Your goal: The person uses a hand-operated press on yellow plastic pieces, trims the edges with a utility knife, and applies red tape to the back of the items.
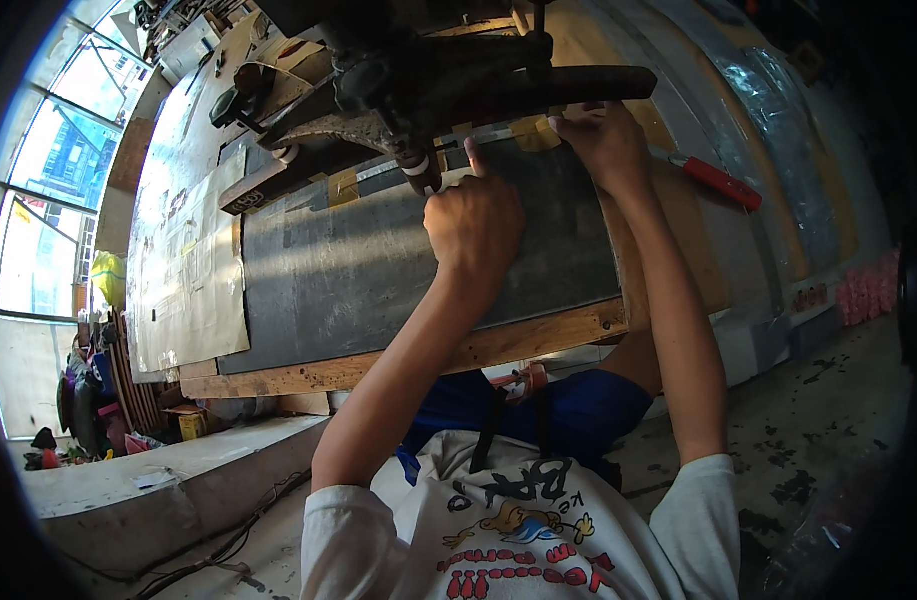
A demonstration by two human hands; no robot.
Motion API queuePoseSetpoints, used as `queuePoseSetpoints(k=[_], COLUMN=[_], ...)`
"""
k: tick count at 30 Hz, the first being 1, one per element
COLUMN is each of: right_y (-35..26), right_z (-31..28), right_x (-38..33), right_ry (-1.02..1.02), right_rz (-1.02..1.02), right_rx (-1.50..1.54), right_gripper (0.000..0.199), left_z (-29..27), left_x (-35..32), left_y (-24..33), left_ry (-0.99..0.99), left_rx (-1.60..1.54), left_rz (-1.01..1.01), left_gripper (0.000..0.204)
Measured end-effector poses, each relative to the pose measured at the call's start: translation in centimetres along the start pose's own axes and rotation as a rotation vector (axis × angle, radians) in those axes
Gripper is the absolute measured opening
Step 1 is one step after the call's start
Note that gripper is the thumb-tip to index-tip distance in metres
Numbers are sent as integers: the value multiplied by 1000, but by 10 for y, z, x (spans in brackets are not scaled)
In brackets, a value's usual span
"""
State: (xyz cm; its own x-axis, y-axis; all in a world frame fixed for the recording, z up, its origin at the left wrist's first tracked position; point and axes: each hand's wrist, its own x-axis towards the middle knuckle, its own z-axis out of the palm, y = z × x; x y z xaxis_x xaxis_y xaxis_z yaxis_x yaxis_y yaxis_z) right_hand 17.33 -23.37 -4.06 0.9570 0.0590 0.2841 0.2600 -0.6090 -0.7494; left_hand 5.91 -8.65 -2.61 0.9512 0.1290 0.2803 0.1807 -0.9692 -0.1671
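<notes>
My left hand (475, 222) is closed around a small white-taped handle (421, 172) that hangs from the underside of a dark heavy machine (418, 80), thumb pointing up. My right hand (606, 142) presses on the far edge of a dark grey sheet (378, 260), fingers curled against a metal ruler-like strip (478, 140) under the machine's black arm (578, 83). The sheet lies flat on a wooden workbench (398, 365).
A red-handled tool (720, 183) lies right of my right hand. Brown paper patterns (183, 270) cover the bench's left part. Orange-handled scissors (523, 380) hang below the bench edge. Large windows (48, 170) stand at left, with clutter (98, 400) and a concrete ledge (178, 470) underneath.
</notes>
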Motion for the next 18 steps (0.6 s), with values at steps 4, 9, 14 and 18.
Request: queuePoseSetpoints(k=[4, 9, 14, 18], right_y=[-1, 0, 3, 4], right_z=[1, 2, 4, 5], right_x=[-1, 0, 0, 1], right_ry=[20, 36, 34, 57], right_rz=[-11, -16, -17, -17], right_rx=[16, 23, 41, 8], right_gripper=[50, 49, 50, 49], left_z=[-1, -5, -3, -2], left_x=[0, 2, 3, 3], left_y=[6, 10, 10, 9], left_ry=[-62, -140, -121, -84], left_rx=[63, 53, 4, 5], left_rz=[-31, -74, -96, -113], left_gripper=[59, 60, 60, 59])
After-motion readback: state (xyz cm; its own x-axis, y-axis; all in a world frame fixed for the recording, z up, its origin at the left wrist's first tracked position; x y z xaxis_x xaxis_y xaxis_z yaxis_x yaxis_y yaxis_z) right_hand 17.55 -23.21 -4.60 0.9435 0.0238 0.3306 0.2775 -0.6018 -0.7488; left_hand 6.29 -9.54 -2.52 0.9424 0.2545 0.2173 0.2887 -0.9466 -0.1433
